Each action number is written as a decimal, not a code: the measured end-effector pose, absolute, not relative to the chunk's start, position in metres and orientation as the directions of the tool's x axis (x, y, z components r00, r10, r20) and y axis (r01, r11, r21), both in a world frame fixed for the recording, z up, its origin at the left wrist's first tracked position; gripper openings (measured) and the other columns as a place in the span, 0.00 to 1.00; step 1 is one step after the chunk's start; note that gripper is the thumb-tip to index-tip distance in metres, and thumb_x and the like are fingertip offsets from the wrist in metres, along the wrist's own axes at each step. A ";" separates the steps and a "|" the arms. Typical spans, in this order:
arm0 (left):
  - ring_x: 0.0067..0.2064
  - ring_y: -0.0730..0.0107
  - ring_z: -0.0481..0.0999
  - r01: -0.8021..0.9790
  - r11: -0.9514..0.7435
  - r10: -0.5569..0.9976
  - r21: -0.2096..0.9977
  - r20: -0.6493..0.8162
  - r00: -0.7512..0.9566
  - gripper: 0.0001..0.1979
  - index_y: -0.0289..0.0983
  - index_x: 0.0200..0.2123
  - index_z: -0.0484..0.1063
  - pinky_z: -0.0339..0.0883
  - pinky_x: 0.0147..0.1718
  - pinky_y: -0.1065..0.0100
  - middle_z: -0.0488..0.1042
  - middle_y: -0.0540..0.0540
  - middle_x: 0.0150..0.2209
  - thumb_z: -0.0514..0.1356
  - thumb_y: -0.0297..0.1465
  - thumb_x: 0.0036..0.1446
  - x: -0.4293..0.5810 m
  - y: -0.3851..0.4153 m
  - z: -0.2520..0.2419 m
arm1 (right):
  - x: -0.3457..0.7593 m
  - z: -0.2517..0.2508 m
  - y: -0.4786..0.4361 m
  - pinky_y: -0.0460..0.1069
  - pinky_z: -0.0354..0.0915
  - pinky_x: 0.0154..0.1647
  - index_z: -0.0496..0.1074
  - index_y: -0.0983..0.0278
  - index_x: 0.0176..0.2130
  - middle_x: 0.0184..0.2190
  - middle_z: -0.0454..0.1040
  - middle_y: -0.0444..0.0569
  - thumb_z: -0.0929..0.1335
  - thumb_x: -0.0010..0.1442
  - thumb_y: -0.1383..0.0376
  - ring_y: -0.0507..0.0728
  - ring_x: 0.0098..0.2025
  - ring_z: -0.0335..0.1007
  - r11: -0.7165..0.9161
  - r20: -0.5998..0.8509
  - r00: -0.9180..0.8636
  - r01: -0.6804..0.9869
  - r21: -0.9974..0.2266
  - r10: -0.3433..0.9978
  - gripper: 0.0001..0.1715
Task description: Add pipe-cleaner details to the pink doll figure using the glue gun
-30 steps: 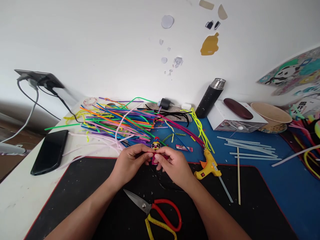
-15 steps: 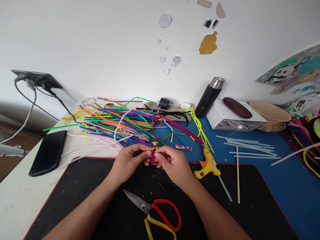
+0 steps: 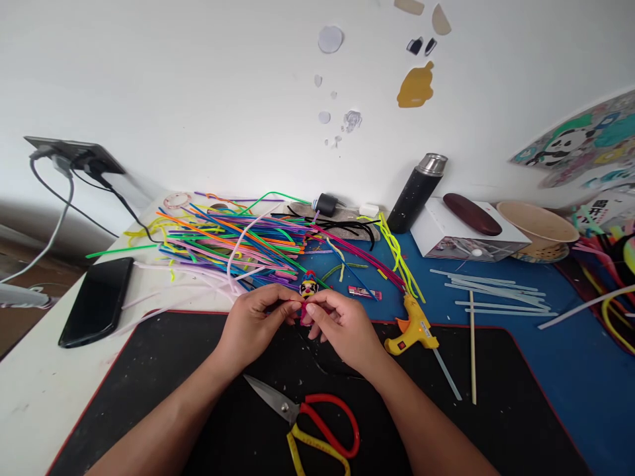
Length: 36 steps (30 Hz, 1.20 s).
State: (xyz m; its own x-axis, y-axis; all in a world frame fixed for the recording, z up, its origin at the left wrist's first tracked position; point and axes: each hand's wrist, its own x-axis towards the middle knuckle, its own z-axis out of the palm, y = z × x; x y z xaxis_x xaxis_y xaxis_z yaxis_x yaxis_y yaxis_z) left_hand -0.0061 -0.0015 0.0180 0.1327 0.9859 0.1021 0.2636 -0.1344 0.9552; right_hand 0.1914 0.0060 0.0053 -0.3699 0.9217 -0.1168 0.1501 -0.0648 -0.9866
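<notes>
A small pipe-cleaner figure, with a yellow and black face, red top and pink body, is held upright between both hands above the black mat. My left hand pinches its left side with thumb and forefinger. My right hand is closed on its pink lower part from the right. Just behind lies a big heap of coloured pipe cleaners. Red and yellow scissors lie on the mat between my forearms.
A yellow glue gun lies right of my right hand, with glue sticks and a wooden skewer beyond. A black phone rests at left. A black flask, a white box and a bowl stand at the back right.
My fingers have shifted slightly on the figure; my right thumb and forefinger now pinch closer to its neck. Nothing else has moved.
</notes>
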 end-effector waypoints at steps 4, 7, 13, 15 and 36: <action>0.28 0.70 0.79 0.261 -0.122 0.988 0.958 0.092 0.123 0.06 0.38 0.37 0.83 0.73 0.30 0.72 0.80 0.49 0.28 0.65 0.32 0.63 -0.006 -0.001 0.015 | 0.192 0.005 0.006 0.46 0.71 0.29 0.77 0.61 0.43 0.35 0.81 0.46 0.67 0.70 0.59 0.53 0.27 0.78 0.031 -0.065 -0.353 0.260 -0.965 0.933 0.10; 0.28 0.69 0.79 0.207 -0.037 0.995 0.978 0.017 0.099 0.07 0.38 0.37 0.83 0.74 0.30 0.71 0.81 0.49 0.29 0.67 0.35 0.61 -0.004 -0.001 0.014 | 0.193 0.005 0.005 0.47 0.72 0.30 0.77 0.60 0.44 0.36 0.82 0.46 0.67 0.70 0.60 0.53 0.28 0.79 0.085 -0.035 -0.353 0.318 -0.944 0.935 0.09; 0.28 0.69 0.78 0.025 0.165 0.981 0.986 -0.167 0.103 0.12 0.37 0.36 0.83 0.75 0.30 0.70 0.81 0.49 0.26 0.71 0.40 0.56 -0.001 0.001 0.016 | 0.192 0.007 0.006 0.48 0.72 0.31 0.77 0.60 0.42 0.32 0.81 0.45 0.67 0.70 0.60 0.54 0.27 0.79 0.094 -0.029 -0.339 0.340 -0.936 0.940 0.09; 0.28 0.70 0.77 -0.007 0.191 0.975 0.982 -0.188 0.116 0.13 0.36 0.36 0.83 0.74 0.30 0.70 0.81 0.49 0.27 0.72 0.40 0.55 0.000 0.002 0.017 | 0.193 0.007 0.006 0.48 0.72 0.31 0.77 0.60 0.42 0.31 0.80 0.45 0.67 0.70 0.61 0.54 0.27 0.79 0.101 -0.028 -0.339 0.355 -0.929 0.940 0.09; 0.27 0.72 0.75 -0.137 0.225 0.966 0.965 -0.202 0.164 0.15 0.35 0.32 0.79 0.72 0.29 0.70 0.79 0.50 0.25 0.74 0.41 0.53 0.001 0.003 0.016 | 0.195 0.004 0.005 0.47 0.72 0.32 0.77 0.59 0.45 0.35 0.82 0.46 0.67 0.71 0.59 0.54 0.29 0.80 0.136 0.021 -0.318 0.342 -0.930 0.948 0.10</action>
State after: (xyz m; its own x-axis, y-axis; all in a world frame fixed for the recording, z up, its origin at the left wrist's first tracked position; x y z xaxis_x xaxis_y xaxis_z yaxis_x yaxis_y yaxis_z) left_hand 0.0012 0.0035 0.0161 0.1642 0.9656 -0.2018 -0.1367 0.2249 0.9647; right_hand 0.1946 0.0054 0.0038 -0.3178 0.9479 0.0215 0.3418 0.1356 -0.9299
